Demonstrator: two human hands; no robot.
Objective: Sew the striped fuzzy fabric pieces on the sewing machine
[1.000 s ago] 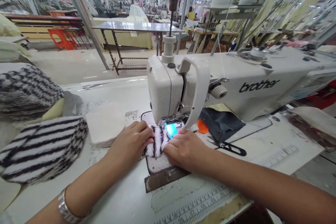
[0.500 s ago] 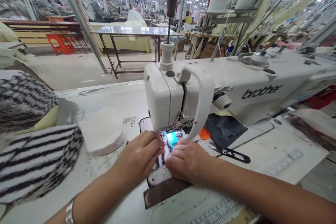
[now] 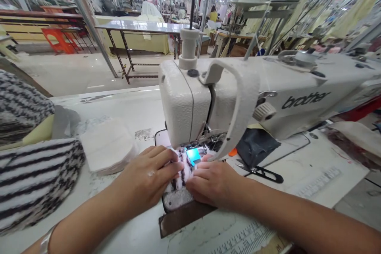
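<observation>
A small black-and-white striped fleece piece (image 3: 182, 171) lies under the needle area of a white sewing machine (image 3: 238, 95). My left hand (image 3: 147, 178) presses flat on its left side, fingers together. On the right side, my right hand (image 3: 210, 180) holds it down with bent fingers. A blue-lit guide (image 3: 193, 155) glows just beyond my fingertips. Most of the fleece piece is hidden by both hands.
A stack of white cut pieces (image 3: 107, 151) sits left of the machine, with piles of striped fleece (image 3: 32, 182) further left. Thread snips (image 3: 260, 172) and dark fabric (image 3: 253, 149) lie to the right. A ruler strip (image 3: 238, 238) runs along the table's near edge.
The striped piece has fed further under the machine head, and both hands have closed in over it. The view has shifted slightly nearer and left.
</observation>
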